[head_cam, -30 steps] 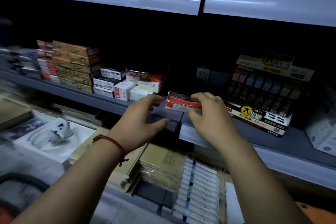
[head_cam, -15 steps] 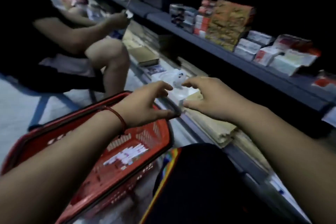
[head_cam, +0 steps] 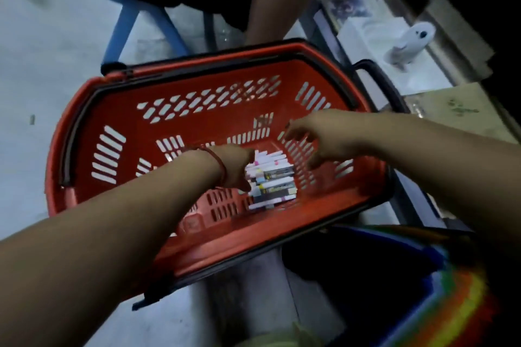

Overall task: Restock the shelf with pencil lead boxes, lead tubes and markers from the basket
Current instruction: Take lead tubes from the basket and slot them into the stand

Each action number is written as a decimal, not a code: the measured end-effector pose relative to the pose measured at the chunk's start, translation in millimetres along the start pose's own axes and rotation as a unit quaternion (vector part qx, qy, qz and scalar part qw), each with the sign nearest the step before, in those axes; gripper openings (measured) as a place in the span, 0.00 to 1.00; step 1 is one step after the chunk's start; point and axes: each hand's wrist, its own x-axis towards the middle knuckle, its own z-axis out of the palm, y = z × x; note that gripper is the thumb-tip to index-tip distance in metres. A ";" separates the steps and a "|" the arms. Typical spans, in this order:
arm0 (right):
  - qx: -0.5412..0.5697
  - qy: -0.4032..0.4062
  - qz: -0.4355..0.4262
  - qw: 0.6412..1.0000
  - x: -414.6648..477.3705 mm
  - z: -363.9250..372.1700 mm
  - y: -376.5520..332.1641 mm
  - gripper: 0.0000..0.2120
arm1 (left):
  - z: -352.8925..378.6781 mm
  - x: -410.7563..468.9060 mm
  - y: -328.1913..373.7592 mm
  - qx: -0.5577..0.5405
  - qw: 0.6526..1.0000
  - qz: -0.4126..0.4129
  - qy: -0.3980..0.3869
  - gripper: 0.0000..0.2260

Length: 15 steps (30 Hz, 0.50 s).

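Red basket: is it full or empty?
Nearly empty. One small pile of markers and small boxes lies on the floor of the red basket; the floor seen around it is bare.

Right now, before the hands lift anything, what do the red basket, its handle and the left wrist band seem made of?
Basket: moulded plastic by the look, uniform red with slotted walls and a dull sheen. Handle: black, likely plastic too, though blur leaves that open. Wrist band: thin red cord or thread, seemingly matte.

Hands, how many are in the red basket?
2. The left hand is down at the markers in the basket; the right hand hovers over them, empty. Nobody else's hands show.
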 end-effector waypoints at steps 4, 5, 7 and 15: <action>-0.037 -0.078 -0.017 0.996 64.5 13.2 3.7 0.34 | 48.8 42.2 -19.8 0.032 0.997 0.010 -0.072 0.26; -0.048 -0.096 -0.020 0.994 82.2 21.4 5.3 0.34 | 62.2 50.5 -24.1 0.033 0.996 0.021 -0.081 0.24; -0.060 -0.146 -0.029 0.987 112.6 41.7 7.4 0.34 | 86.6 60.8 -26.8 0.038 0.994 0.043 -0.096 0.22; -0.108 -0.251 -0.050 0.961 172.2 128.0 18.0 0.21 | 155.1 73.3 -36.4 -0.127 0.991 0.030 -0.041 0.16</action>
